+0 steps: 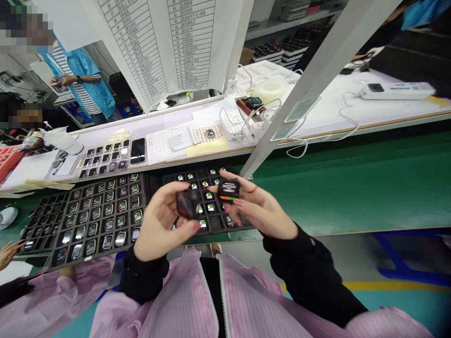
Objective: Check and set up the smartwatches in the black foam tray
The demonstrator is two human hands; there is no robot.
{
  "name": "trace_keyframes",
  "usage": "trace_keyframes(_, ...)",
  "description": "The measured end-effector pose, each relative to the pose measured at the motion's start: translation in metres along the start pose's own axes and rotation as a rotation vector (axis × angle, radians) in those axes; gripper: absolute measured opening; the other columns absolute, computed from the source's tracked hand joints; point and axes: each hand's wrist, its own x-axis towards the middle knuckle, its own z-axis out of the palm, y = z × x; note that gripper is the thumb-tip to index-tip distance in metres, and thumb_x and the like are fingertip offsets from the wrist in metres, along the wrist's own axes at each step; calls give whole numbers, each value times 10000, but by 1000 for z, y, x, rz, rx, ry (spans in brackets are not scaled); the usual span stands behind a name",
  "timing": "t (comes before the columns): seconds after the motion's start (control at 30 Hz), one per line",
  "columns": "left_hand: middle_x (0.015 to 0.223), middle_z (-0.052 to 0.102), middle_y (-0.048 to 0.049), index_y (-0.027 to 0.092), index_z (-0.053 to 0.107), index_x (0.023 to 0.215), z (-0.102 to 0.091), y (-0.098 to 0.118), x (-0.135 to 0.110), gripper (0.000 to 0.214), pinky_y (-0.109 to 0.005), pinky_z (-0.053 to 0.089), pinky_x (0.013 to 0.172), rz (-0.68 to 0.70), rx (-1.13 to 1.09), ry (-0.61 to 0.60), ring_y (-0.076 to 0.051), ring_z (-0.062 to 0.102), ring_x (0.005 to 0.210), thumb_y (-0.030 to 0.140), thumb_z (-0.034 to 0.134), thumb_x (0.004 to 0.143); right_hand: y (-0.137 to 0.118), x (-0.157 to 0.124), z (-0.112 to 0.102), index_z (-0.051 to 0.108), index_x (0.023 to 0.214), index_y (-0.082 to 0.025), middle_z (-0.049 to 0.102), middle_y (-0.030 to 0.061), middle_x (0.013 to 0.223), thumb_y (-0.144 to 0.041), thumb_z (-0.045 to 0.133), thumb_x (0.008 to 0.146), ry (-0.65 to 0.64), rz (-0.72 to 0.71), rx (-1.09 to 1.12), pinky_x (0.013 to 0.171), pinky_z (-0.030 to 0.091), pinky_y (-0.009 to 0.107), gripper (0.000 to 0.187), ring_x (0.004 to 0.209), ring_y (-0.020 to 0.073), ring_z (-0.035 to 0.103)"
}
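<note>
My left hand [160,220] is closed around a dark, glossy watch [188,204], blurred, its screen dark. In my right hand [264,206] is a black square smartwatch [229,188], pinched between thumb and fingers; its lit screen shows white text lines and an orange-green strip at the bottom edge. Both hands hover over a black compartment tray [214,220] whose slots hold several watches with green and white screens. My hands hide part of this tray. To the left lies a larger black tray [86,256] with rows of watch faces, some lit.
Along the raised white shelf are a phone [137,150], a clear tray of small watch parts [102,157], papers [179,141] and white cables. A slanted white post [310,80] rises right of my hands. Another person's hand [7,253] is at the far left tray.
</note>
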Motion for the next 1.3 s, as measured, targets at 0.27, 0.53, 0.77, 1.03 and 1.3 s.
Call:
trace_keyframes(0.27, 1134, 624, -66, 233, 569, 1207, 25, -59, 27, 496, -216, 534, 764, -176, -44, 49, -126, 619, 898, 373, 768, 775, 41, 26, -6, 511, 1343, -229, 681, 122, 1167, -364, 734, 811, 46, 67, 184, 522, 474, 248, 593, 659, 113, 565)
trace_keyframes(0.53, 1191, 608, -74, 262, 595, 1238, 39, -60, 33, 414, -205, 504, 596, -132, -8, 42, -85, 602, 702, 441, 648, 869, 41, 36, -8, 588, 1115, -187, 666, 23, 832, -450, 784, 728, 186, 141, 188, 402, 355, 192, 507, 502, 66, 489)
trace_keyframes(0.77, 1166, 614, -72, 249, 600, 1244, 41, -60, 42, 403, -228, 513, 613, -108, 4, 37, -68, 565, 638, 426, 627, 883, 35, 40, -15, 611, 1113, -194, 674, 53, 926, -492, 707, 764, 179, 156, 284, 412, 383, 198, 469, 568, 100, 552)
trace_keyframes(1.03, 1086, 627, -67, 231, 570, 1241, 46, -51, 60, 483, -202, 512, 671, 6, 60, 54, -132, 616, 863, 291, 738, 792, 11, 53, -23, 620, 1150, -184, 695, 93, 974, -471, 586, 850, 117, 60, 293, 438, 405, 242, 417, 597, 138, 576)
trace_keyframes(1.3, 1076, 623, -60, 218, 584, 1197, 51, -41, 70, 460, -189, 504, 640, 74, 114, 126, -135, 624, 874, 213, 738, 764, -5, 59, -24, 611, 1187, -175, 702, 98, 953, -486, 609, 845, 81, 6, 278, 437, 404, 244, 463, 598, 143, 579)
